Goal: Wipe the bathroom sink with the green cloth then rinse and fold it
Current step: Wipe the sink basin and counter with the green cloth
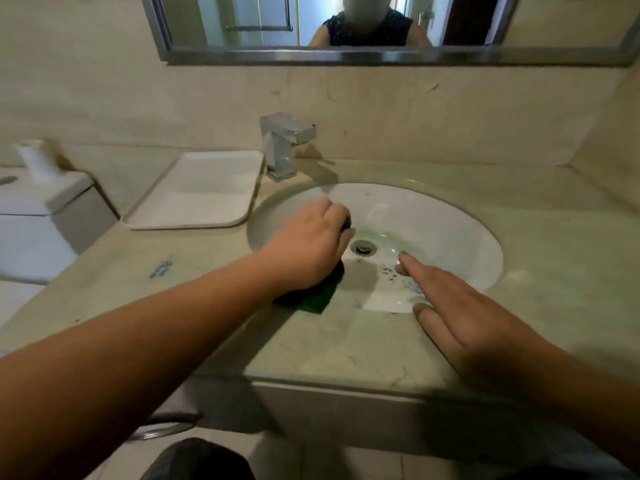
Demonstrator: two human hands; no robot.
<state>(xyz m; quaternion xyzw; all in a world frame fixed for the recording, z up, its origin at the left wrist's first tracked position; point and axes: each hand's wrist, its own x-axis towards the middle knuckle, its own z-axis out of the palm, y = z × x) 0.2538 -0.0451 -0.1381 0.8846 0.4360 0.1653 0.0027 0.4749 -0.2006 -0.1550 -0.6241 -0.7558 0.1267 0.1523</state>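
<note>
The white oval sink (450,230) is set into a beige marble counter, with a metal drain (362,247) at its middle and dark specks and a green tint near the drain. My left hand (308,247) presses the green cloth (317,299) against the basin's left inner wall; most of the cloth is hidden under the hand. My right hand (460,313) hovers over the sink's front rim with fingers spread and holds nothing.
A chrome faucet (284,143) stands behind the sink at the left. A white tray (197,188) lies on the counter (346,348) to the left. A toilet cistern (38,209) with a white bottle stands further left. A mirror (381,53) hangs above.
</note>
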